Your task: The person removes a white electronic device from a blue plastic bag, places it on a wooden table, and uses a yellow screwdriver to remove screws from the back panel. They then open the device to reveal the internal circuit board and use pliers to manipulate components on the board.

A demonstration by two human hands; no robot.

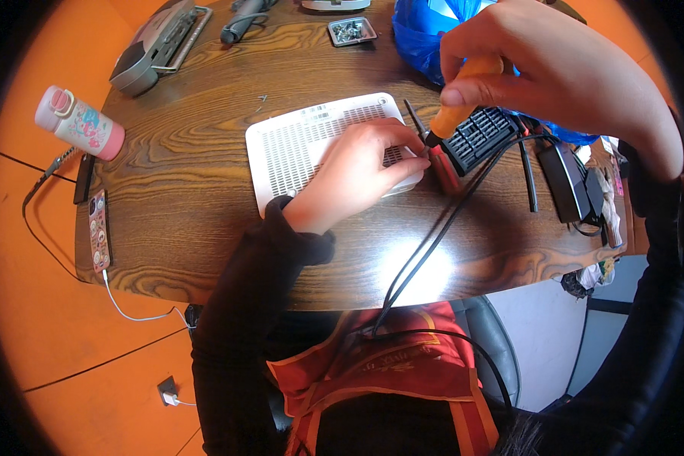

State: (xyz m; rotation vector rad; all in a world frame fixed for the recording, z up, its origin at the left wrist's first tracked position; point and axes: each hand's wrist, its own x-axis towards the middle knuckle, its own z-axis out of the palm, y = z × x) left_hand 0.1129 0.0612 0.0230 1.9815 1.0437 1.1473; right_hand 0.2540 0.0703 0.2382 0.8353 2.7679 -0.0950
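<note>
A white plastic casing with a slotted vent grille lies flat on the wooden table. Across its right part rests my left hand, thumb and fingers drawn together at the casing's right edge; what they pinch is too small to make out. My right hand, raised above the table, is wrapped round the yellow-orange handle of a screwdriver. This tool tilts, its dark lower end right at my left fingertips. A second screwdriver with a red handle lies beside the casing, near a black case of screwdriver bits.
Black cables cross the table's front edge. At right lies a black box-shaped device; behind is a blue plastic bag. A small tray of screws, a grey device, a bottle and a phone stand around.
</note>
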